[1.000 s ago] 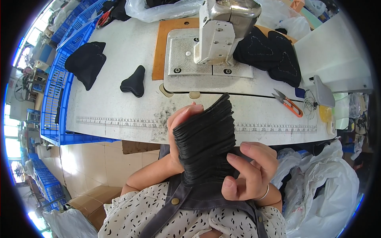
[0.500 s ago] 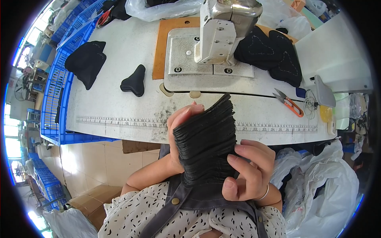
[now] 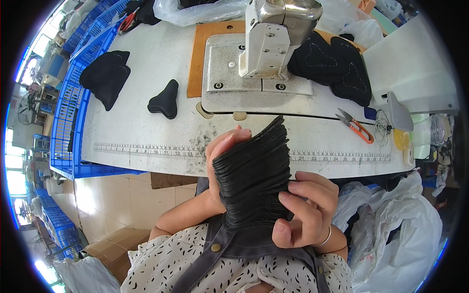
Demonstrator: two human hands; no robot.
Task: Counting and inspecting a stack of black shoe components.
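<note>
A thick stack of black fabric pieces is held up in front of my chest, its layered edges fanned toward me. My left hand wraps round the stack's left side, thumb and fingers closed on it. At the right edge, my right hand has its fingers curled, the fingertips touching the lower layers. Beyond the stack, on the white table, lie a small three-lobed pile of black pieces and a larger black fabric pile.
A sewing machine stands at the table's back middle. Black stitched pieces lie right of it. Orange-handled thread snips rest at the right. A blue crate borders the left side, and white plastic bags sit at lower right.
Hardly anything differs. My right fingertips have shifted very slightly along the layers at the stack's right edge; the stack and my left hand keep their place.
</note>
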